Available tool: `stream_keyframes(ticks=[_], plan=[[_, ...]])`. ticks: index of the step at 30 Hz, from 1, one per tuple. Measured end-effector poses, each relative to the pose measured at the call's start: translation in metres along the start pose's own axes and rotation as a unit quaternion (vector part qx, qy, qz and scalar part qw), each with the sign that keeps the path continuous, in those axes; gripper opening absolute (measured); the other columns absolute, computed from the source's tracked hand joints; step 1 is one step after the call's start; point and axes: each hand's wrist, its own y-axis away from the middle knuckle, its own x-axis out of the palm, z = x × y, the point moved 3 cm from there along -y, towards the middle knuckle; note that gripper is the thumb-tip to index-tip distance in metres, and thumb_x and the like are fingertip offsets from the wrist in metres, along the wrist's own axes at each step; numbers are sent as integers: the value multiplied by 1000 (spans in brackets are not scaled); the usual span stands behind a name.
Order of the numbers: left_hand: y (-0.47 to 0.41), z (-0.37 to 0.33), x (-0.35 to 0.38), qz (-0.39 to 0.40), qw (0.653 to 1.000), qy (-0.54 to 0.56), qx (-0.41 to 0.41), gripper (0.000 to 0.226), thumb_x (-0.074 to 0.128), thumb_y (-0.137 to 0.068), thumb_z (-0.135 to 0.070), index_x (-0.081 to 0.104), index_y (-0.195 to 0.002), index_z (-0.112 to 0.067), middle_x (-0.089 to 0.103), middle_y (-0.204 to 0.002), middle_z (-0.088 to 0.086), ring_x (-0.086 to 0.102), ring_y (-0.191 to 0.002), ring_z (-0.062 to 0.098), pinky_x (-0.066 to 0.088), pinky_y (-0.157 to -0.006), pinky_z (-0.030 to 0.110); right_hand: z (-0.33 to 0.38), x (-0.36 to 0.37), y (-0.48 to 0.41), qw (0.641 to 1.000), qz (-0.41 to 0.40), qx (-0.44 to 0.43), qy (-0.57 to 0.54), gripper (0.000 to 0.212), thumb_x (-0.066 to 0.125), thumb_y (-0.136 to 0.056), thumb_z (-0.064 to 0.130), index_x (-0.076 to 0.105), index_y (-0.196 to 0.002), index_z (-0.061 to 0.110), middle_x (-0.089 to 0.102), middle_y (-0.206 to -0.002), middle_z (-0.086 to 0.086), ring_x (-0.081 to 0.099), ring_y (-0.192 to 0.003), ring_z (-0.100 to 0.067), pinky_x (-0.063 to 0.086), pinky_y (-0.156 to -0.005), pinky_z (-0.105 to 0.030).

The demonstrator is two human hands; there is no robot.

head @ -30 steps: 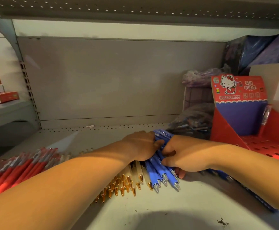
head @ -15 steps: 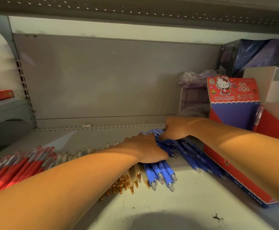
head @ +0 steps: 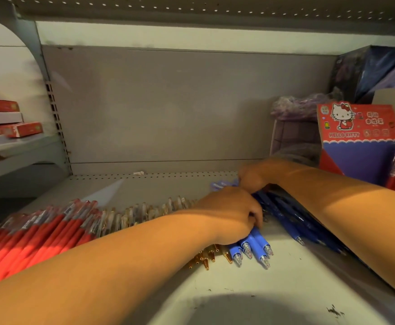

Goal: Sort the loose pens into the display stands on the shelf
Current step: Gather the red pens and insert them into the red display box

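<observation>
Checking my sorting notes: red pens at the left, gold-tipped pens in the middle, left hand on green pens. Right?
Not green: the head view shows the left hand on blue pens. Otherwise correct: red pens left, gold-tipped pens middle.

Pens lie left of stand (on shelf).

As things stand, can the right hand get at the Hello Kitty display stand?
Probably yes. The right hand, blurred, sits on the blue pens just left of the Hello Kitty display stand. Nothing stands between them, and the stand's open front faces the person.
</observation>
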Motion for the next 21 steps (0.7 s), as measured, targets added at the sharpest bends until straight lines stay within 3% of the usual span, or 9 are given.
stream_keyframes(ticks=[2,5,8,10,12,17,21], plan=[[5,1,0,34,999,5,17,27,45,-98,-22,71,-95,-27,66,-101,-3,58,-93,18,50,-86,38,2,0,0,1000,1,-5,-23,27,66,-87,38,66,-87,12,67,-100,-9,65,-93,-25,53,-88,-38],[14,3,-3,72,996,-5,49,33,42,-98,-51,59,-79,-30,59,-83,-4,54,-79,14,50,-75,40,8,1,0,1000,-9,-16,-25,24,68,-83,38,66,-84,14,69,-96,-8,67,-93,-26,56,-84,-37],[21,4,-2,89,992,-46,78,41,48,-86,-73,58,-98,-35,59,-96,-9,55,-87,12,52,-80,38,12,1,2,1000,-15,-24,-7,25,68,-82,36,65,-74,13,68,-83,-7,63,-78,-23,52,-73,-33],[25,5,1,96,990,-58,91,53,53,-80,-77,54,-119,-40,55,-115,-13,52,-102,10,49,-89,33,15,1,4,999,-21,-31,13,26,67,-84,35,61,-71,14,63,-77,-5,59,-75,-22,50,-71,-32],[29,2,2,105,988,-53,99,58,53,-79,-78,51,-127,-44,51,-125,-12,49,-110,12,45,-96,33,16,2,4,999,-25,-37,27,24,66,-86,34,59,-74,15,61,-80,-4,59,-78,-21,50,-72,-32],[28,-6,5,89,992,-56,66,46,47,-84,-76,57,-102,-35,55,-104,-7,52,-89,13,51,-82,37,16,5,2,998,-18,-54,18,23,64,-88,36,58,-85,14,62,-88,-5,60,-83,-22,52,-83,-37],[30,-8,10,56,994,-64,64,40,47,-86,-72,55,-97,-34,52,-101,-9,46,-91,12,48,-80,35,17,8,-3,997,-42,-57,6,26,65,-88,37,53,-75,19,58,-80,-1,56,-73,-16,49,-75,-32]])
